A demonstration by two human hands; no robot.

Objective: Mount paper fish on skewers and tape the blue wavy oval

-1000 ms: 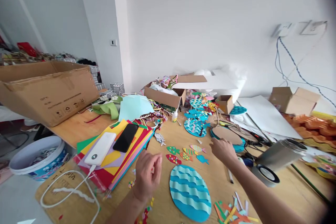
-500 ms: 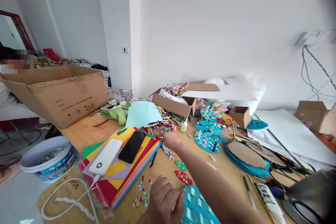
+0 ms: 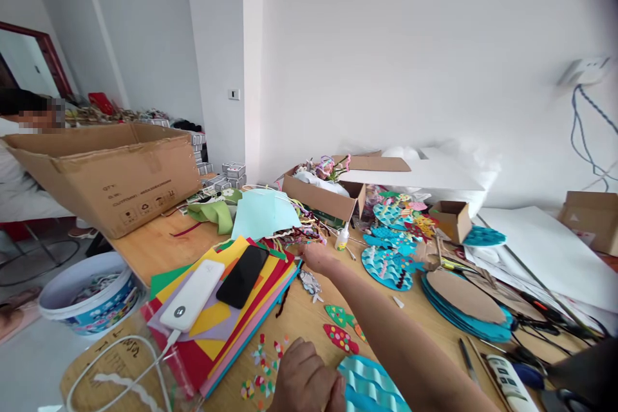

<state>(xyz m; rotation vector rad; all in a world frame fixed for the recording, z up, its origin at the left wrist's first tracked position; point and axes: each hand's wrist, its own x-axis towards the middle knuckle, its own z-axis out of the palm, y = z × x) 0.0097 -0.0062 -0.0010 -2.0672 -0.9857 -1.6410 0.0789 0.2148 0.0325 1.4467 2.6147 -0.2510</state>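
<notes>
My right hand reaches far over the table to the corner of a stack of coloured sheets, beside a tangle of yarn and pipe cleaners. Its fingers are bunched, and what they hold, if anything, is hidden. Low in the view, my left hand is closed in a fist; its contents cannot be made out. Next to it lies a blue disc with wavy paper strips. A red spotted fish cut-out, a green one and a grey fish shape lie between the arms. Small coloured paper bits are scattered left.
A white power bank and a black phone rest on the sheets. Stacked cardboard discs, finished blue pieces and a glue bottle stand right. A large carton and a bucket are left; a person sits behind.
The view has shifted slightly, moving things on the right outward. My right hand stays by the stack's corner, now showing more of the grey fish. My left hand remains closed, slightly lower.
</notes>
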